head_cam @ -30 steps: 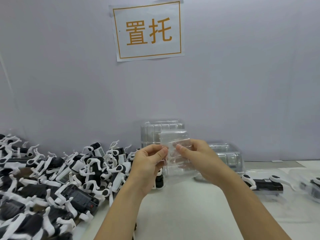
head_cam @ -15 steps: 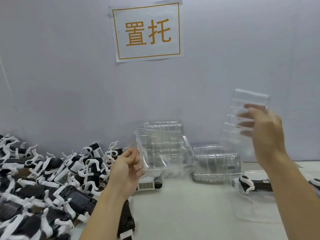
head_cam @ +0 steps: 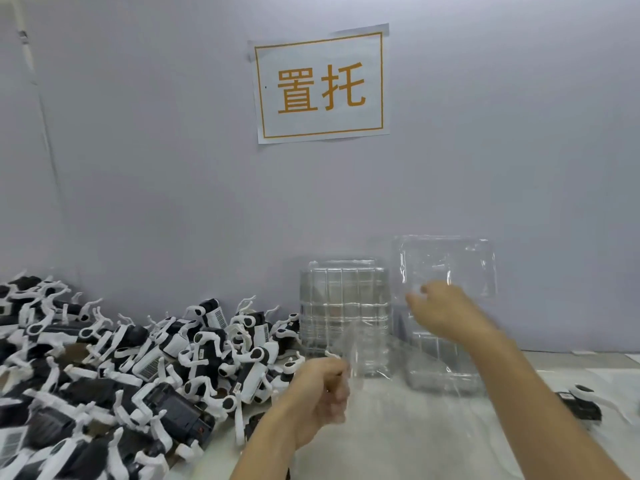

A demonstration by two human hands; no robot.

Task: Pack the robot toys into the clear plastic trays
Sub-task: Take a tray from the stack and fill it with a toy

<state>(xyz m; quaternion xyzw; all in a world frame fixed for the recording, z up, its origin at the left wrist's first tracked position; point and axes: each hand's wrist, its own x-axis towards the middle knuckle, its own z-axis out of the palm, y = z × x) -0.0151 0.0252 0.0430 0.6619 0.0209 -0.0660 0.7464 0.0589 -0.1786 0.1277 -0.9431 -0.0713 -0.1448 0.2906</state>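
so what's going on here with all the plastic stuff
A person is pulling clear trays apart for packing. The right hand holds one clear tray up by the wall, and the left hand grips another near the tray stack. The robot toys lie heaped at left, unpacked.

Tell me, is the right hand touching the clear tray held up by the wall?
Touching. In the head view the right hand is raised against the upright clear tray, its fingers curled onto the tray's lower edge with no gap visible, though motion blur softens the fingertips.
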